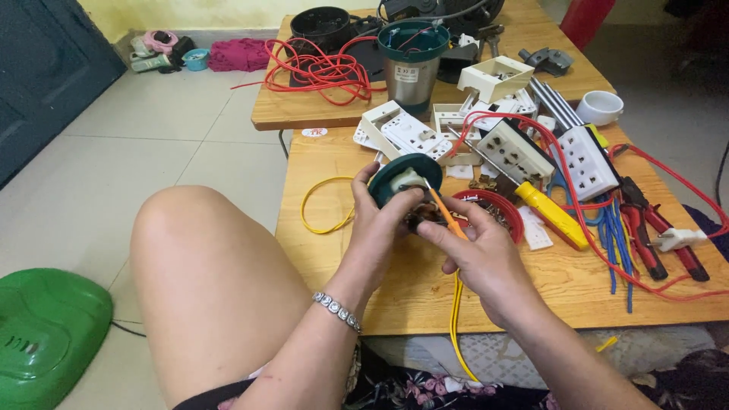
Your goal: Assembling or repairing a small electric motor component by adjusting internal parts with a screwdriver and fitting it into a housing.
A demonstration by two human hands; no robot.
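While gripped in left hand (380, 224) above near edge of wooden table (425, 288): round dark-green plastic base (402, 178), disc-shaped, pale fitting at centre, tilted toward camera. Fingers curled firmly around its rim. Right hand (482, 254) pinched on slim orange-handled screwdriver (443, 210), thin metal tip set against pale centre of base. Yellow wire (456, 319), glossy, hanging below right hand past table edge; second yellow loop (323, 205) lying flat just left of base. Beaded metal bracelet (338, 310) on left wrist. Further back: steel cylinder with green rim (411, 57), tangled red wire (323, 72), boxy white socket strips (588, 161), red-handled pliers (657, 235).
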